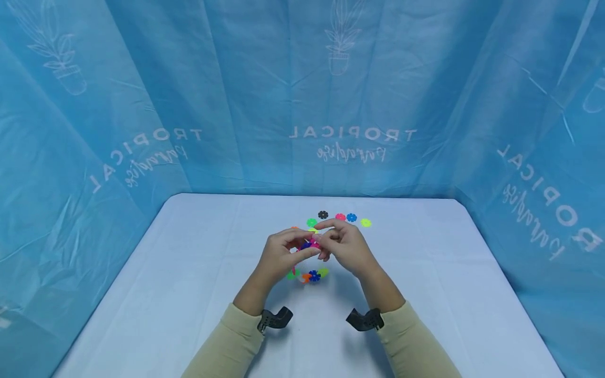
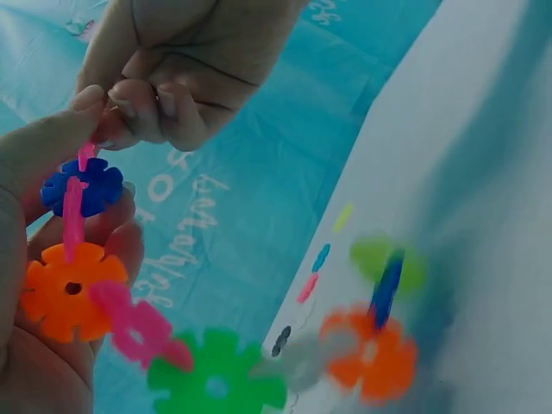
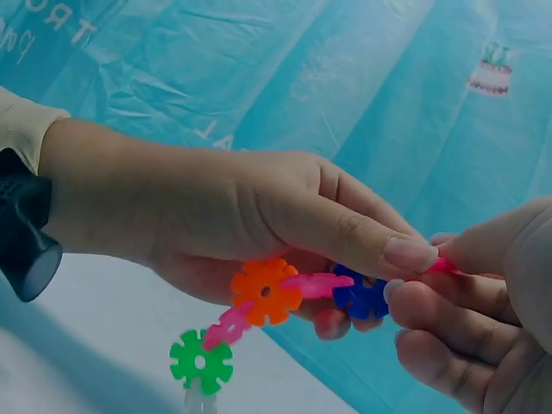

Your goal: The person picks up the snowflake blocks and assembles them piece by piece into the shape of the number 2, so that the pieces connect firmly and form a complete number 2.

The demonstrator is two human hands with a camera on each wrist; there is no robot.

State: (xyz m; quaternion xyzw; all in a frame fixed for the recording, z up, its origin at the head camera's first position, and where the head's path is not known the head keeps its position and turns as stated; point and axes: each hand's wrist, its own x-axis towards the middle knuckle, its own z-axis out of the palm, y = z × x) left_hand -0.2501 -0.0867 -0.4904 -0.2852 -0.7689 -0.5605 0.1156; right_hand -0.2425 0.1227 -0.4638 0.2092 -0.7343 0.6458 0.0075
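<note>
A chain of slotted flower-shaped plastic discs hangs below my left hand [image 1: 282, 251]. Its upper part runs through a blue disc [image 2: 82, 187], an orange disc [image 2: 73, 291] and a green disc [image 2: 216, 375], with pink discs between. At the top end, a pink disc [image 3: 444, 265] is pinched between my left thumb and fingers, mostly covered by fingertips. My right hand [image 1: 348, 248] meets the left there, its thumb and finger pinching that same pink piece. Lower down, a second orange disc [image 2: 371, 355] and a yellow-green disc [image 2: 388, 266] dangle, blurred.
Loose discs lie on the white table [image 1: 189, 273] beyond the hands: black [image 1: 323, 214], pink [image 1: 340, 217], blue [image 1: 352, 217], yellow [image 1: 366, 222] and green [image 1: 312, 222]. Blue printed sheeting [image 1: 255, 105] encloses the table's back and sides.
</note>
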